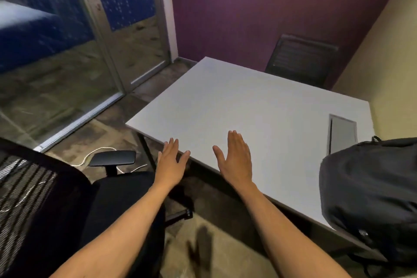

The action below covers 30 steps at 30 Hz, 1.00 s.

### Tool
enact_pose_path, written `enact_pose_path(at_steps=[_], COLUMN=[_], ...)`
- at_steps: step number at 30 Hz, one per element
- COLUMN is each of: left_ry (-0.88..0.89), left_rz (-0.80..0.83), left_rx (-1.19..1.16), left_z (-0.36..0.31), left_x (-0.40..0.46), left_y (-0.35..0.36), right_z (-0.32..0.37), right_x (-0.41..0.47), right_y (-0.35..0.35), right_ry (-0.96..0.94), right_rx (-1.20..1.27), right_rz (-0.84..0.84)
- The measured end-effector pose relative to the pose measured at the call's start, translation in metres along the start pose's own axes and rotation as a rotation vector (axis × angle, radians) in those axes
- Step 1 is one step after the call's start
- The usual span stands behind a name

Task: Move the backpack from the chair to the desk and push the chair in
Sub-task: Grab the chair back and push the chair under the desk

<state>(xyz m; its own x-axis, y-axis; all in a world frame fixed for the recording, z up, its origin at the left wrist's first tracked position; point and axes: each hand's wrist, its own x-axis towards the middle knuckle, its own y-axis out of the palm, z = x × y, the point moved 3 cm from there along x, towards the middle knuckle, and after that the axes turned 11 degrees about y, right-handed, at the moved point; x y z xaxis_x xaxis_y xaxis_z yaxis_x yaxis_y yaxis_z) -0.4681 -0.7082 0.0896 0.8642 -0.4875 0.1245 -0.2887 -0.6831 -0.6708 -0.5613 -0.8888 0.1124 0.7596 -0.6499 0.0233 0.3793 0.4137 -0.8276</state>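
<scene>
Head view. The backpack (370, 198) sits on the near right corner of the table (248, 106), well to the right of both hands, its lower part overhanging the near edge slightly; whether it is fully supported cannot be told. Judged from this, the first half of the task is done.

The left hand (170, 162) and the right hand (235, 160) are both released: palms down, fingers extended and spread, grasping nothing. The right hand hovers over the table top just past its near edge; the left hand lies at that edge, near the table's left corner, and contact with the surface cannot be confirmed. The flat, empty posture fits hands that are free between steps, not hands committed to a hold.

The chair (108, 198) stands to the left of and below the left hand, its black seat under the left forearm, its mesh backrest (27, 187) nearer the person and its armrest (112, 158) just left of the left hand. The seat lies outside the table edge and appears angled to it, so the chair is not yet pushed in.

The remaining step probably calls for the hands to drop back and left to the backrest or armrest, then drive the seat forward under the table. A white cable (97, 153) on the floor beyond the armrest may catch the castors. A second chair (300, 61) stands at the far side, well beyond both hands.
</scene>
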Motion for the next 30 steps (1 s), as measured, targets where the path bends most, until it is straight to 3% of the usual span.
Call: enact_pose_path(at_steps=[13, 23, 30], left_ry=[-0.335, -0.707, -0.863], left_rz=[-0.437, -0.727, -0.863], left_rx=[0.162, 0.245, 0.265], left_z=[0.096, 0.107, 0.104], left_x=[-0.132, -0.314, -0.406], left_y=[-0.135, -0.157, -0.172], right_z=[0.152, 0.199, 0.226], right_x=[-0.071, -0.193, -0.269], right_y=[0.092, 0.129, 0.150], right_ry=[-0.472, -0.811, -0.979], right_rx=[0.017, 0.075, 0.032], right_rz=[0.252, 0.541, 0.682])
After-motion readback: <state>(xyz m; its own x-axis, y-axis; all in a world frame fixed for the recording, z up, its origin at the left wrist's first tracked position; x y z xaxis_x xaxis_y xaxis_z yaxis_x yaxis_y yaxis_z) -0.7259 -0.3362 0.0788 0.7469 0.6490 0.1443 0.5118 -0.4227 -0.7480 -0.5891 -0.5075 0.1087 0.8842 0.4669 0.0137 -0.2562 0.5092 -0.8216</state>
